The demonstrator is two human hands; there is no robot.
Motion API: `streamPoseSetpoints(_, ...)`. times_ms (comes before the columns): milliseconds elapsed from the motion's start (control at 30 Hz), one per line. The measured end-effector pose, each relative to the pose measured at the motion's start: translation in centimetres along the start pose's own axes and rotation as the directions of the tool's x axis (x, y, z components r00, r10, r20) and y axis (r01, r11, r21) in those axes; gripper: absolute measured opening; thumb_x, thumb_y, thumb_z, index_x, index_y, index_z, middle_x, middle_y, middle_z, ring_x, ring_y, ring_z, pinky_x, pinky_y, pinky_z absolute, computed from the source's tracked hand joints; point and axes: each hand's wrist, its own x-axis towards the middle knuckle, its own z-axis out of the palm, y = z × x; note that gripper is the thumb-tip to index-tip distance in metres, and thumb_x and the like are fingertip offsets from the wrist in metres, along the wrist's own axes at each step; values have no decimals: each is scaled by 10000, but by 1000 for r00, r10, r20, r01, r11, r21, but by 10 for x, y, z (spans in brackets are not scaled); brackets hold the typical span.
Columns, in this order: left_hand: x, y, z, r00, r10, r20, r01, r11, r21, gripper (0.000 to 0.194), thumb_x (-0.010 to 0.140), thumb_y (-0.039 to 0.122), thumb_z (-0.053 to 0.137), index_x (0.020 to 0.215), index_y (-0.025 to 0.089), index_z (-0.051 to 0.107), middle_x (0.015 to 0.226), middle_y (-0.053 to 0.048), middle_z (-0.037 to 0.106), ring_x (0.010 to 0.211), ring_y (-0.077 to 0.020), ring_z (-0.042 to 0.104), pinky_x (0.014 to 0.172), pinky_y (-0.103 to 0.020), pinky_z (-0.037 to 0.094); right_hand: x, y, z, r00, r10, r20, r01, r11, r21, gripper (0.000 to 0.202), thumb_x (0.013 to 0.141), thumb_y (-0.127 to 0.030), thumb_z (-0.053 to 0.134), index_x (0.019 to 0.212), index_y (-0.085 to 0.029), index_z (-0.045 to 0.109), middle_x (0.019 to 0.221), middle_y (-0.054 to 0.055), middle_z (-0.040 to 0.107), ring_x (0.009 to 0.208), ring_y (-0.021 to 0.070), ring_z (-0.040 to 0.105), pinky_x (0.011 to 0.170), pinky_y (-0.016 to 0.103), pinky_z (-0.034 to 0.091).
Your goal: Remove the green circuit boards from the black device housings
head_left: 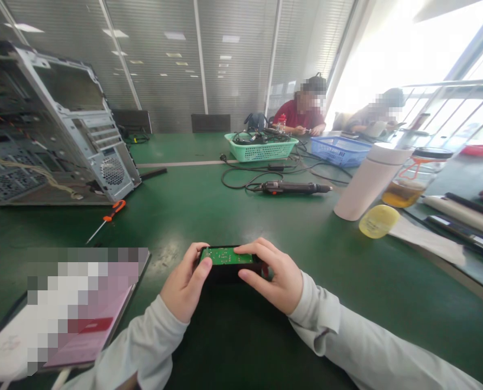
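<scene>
A black case (225, 272) with a green circuit board (224, 255) in its top sits in front of me at the table's near side. My left hand (188, 283) grips its left end, the thumb over the board's corner. Around the right end is my right hand (274, 275), its index finger lying on the board and its thumb against the near wall. The underside of the case is hidden, so I cannot tell whether it rests on the table.
An open computer case (113, 168) stands at left, with an orange-handled screwdriver (108, 218) before it. Ahead lie an electric screwdriver (294, 188) and a green basket (261, 151) of cables. A white tumbler (367, 184) stands right. Two people sit at the far right.
</scene>
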Motion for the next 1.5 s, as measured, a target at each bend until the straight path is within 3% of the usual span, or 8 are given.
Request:
streamPoseSetpoints(167,-8,9,7,981,-165,105,182,966,-183,402,845,549,387,1016,213,527,531,40,595,445,-146,551,466,-240,422,7,-1,0,947,314,69,-316,870,378,329,767,-451,583,912,-157,600,699,-2,532,495,71,458,432,176,382)
streamPoseSetpoints(333,0,13,6,924,-257,282,327,915,-238,465,746,640,477,645,187,509,388,28,531,339,-126,507,345,-197,341,13,6,0,716,508,479,-698,497,516,490,632,-633,541,729,-162,449,447,-46,429,324,101,426,288,167,291)
streamPoseSetpoints(467,8,13,3,845,-370,386,468,860,-201,600,660,736,439,456,177,513,334,-2,477,279,-117,445,299,-220,298,11,7,-1,418,356,836,-908,127,400,490,810,-574,306,672,-136,476,444,15,472,327,113,459,302,175,327)
streamPoseSetpoints(533,10,12,4,815,-386,432,503,842,-196,656,663,756,386,380,177,508,282,-3,413,248,-105,394,298,-231,296,10,7,0,331,230,915,-930,-83,357,528,888,-509,162,677,-138,474,443,18,470,317,113,460,311,175,334)
streamPoseSetpoints(800,13,6,6,799,-385,462,534,807,-251,652,591,813,394,357,208,459,227,9,354,231,-106,374,338,-246,303,11,16,6,407,51,912,-894,-184,409,657,924,-476,-53,731,-147,482,467,32,482,335,136,491,323,190,349)
streamPoseSetpoints(1300,11,0,5,839,-389,381,507,813,-287,620,664,735,448,439,165,550,319,-10,469,309,-122,441,367,-236,329,6,10,6,400,241,884,-898,-89,430,499,876,-534,209,704,-142,466,472,13,492,360,117,506,354,175,379)
streamPoseSetpoints(1367,11,3,3,853,-407,326,507,792,-341,554,637,706,520,503,169,552,401,16,494,401,-119,474,429,-227,374,7,7,6,507,359,783,-851,67,521,446,773,-599,422,749,-154,450,500,-8,504,376,117,505,358,177,381)
streamPoseSetpoints(1500,12,11,0,907,-323,270,395,874,-282,424,620,583,620,562,168,556,486,51,468,469,-92,417,473,-213,353,6,2,2,833,424,356,-553,600,578,428,692,-522,631,872,-146,536,602,-8,531,496,109,518,447,192,411)
